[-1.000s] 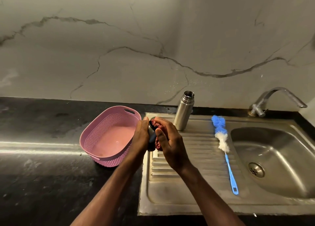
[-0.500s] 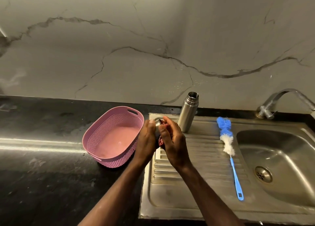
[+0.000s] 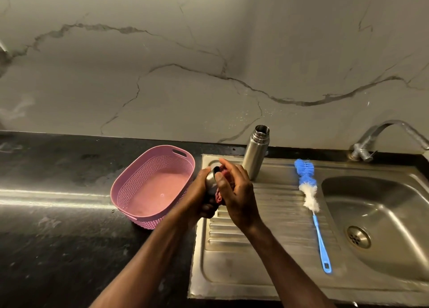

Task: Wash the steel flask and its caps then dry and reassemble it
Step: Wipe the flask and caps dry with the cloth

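Now holding a steel cap (image 3: 210,182) in left hand (image 3: 201,197), fingers curled round it from the left side, above near-left part of the drainboard (image 3: 267,245). Pressing a reddish cloth (image 3: 221,184) against the cap w/ right hand (image 3: 239,191); fingers of right hand clenched on the cloth, thumb on the cap's right side, index finger raised a bit over the top. Only a small part of cap and cloth visible between the hands, rest hidden. Cannot tell if cloth goes inside the cap or only on the outside.

Standing upright at far edge of the drainboard, just right of and behind the hands: steel flask (image 3: 255,155), mouth open, no cap on, thread rings visible at the neck. Not touched by either hand.

Lying on the drainboard right of the flask: bottle brush (image 3: 307,187) w/ blue and white bristles at the far end, thin blue handle pointing near, ending close to the sink bowl (image 3: 383,226) rim. Apart from flask and hands.

Left of the drainboard, on the dark counter (image 3: 58,226): pink basket (image 3: 130,189), perforated walls, slot handle at far side, nothing seen inside. Left forearm passing just beside its near-right corner.

Far right: metal tap (image 3: 380,135), spout going out of view to the right. Behind all: pale marble-look wall (image 3: 209,63) w/ dark veins, some water drops near the flask.
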